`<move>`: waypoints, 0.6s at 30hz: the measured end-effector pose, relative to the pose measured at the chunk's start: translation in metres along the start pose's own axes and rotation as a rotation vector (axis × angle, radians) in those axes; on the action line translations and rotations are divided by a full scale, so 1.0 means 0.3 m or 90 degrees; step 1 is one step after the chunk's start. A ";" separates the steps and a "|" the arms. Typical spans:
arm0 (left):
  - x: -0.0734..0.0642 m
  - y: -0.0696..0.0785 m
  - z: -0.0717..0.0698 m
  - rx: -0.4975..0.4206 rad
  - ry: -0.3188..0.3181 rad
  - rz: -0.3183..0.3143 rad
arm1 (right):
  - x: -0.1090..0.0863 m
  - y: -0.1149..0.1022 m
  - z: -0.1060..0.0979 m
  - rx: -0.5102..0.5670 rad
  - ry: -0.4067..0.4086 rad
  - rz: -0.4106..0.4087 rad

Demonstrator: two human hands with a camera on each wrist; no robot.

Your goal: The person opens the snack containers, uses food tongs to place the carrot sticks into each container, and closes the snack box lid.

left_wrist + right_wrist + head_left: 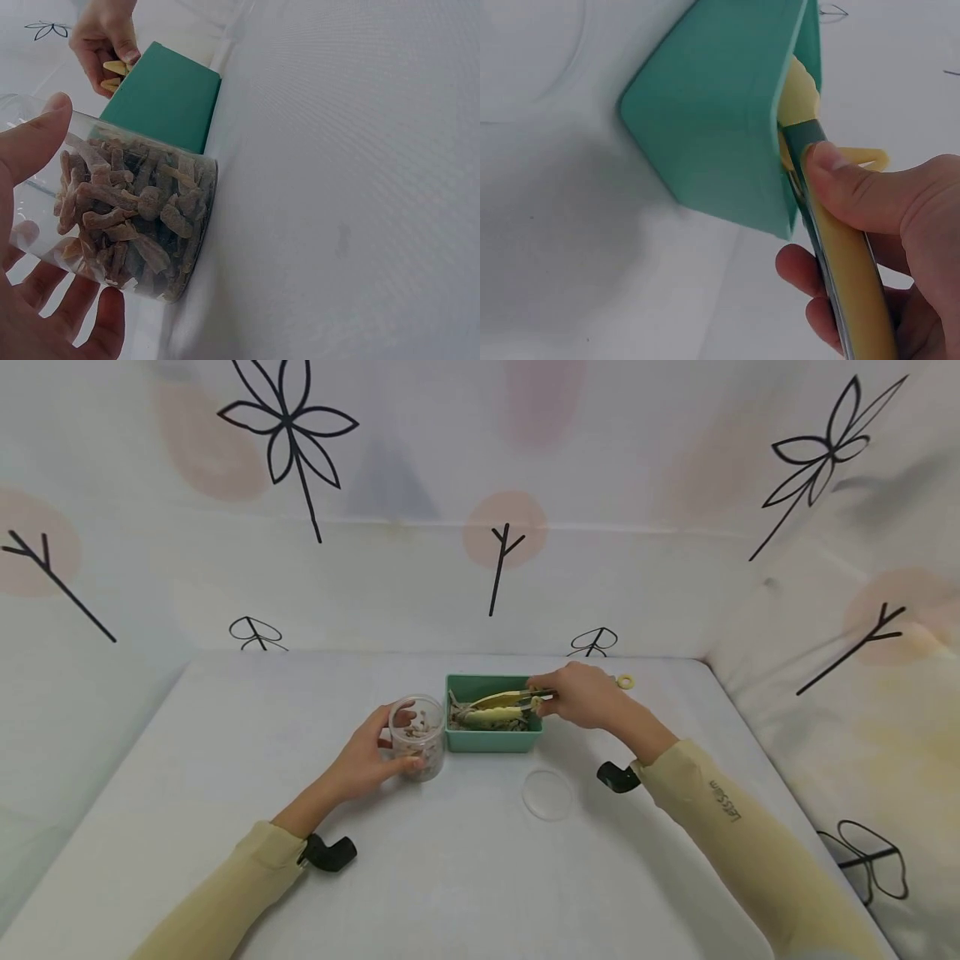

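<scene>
**Tongs reach into the box, open jar just beside it**

I think first of spilling. The yellow tongs (498, 699) reach into the green box (492, 742) with their ends somewhat apart; whether a piece lies between them, I cannot tell. If the squeeze is too light, a piece could slip and fall on the tabletop (450, 868), near the gap between box and jar. If the handles lean on the box's rim, the box could slide, because no grip steadies it. The clear jar (417, 753) could also tip, should the left grip (365, 762) loosen while something knocks the jar's mouth.

The tongs are partly inside the box, which sits nearer to the far edge of the tabletop, about midway between the left and right edges. Their long axis runs almost parallel to the far edge: the tips point toward the left edge and downward, the handles toward the right edge.

The right grip (585, 696) is wrapped around the tong handles, its thumb pressed upon one. The left grip is curled around the jar, thumb and fingers on opposite sides. The jar appears upright, just left of the box, uncovered, with brown pieces (131, 210) inside. A clear disc (547, 795), perhaps the lid, lies flat, nearer to me than the box.
</scene>
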State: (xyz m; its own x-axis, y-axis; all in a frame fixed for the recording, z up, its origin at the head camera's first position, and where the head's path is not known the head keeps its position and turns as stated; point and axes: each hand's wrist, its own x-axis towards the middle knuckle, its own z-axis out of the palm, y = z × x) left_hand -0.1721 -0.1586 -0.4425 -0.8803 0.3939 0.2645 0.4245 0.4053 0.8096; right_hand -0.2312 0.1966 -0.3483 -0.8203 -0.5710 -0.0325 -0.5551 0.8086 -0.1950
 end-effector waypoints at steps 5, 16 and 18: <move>-0.002 -0.005 0.002 0.003 0.001 0.004 | -0.023 0.013 -0.020 0.009 0.026 -0.001; -0.001 0.015 0.002 0.000 0.001 -0.001 | -0.093 0.030 -0.054 0.053 0.066 0.015; 0.001 -0.008 0.004 -0.003 0.002 0.004 | -0.102 0.031 -0.052 0.060 0.064 0.020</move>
State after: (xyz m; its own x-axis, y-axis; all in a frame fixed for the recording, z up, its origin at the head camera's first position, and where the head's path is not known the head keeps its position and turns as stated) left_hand -0.1731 -0.1585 -0.4451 -0.8785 0.3932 0.2712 0.4289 0.3994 0.8102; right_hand -0.2134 0.2237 -0.3337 -0.8492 -0.5249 0.0583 -0.5178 0.8058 -0.2874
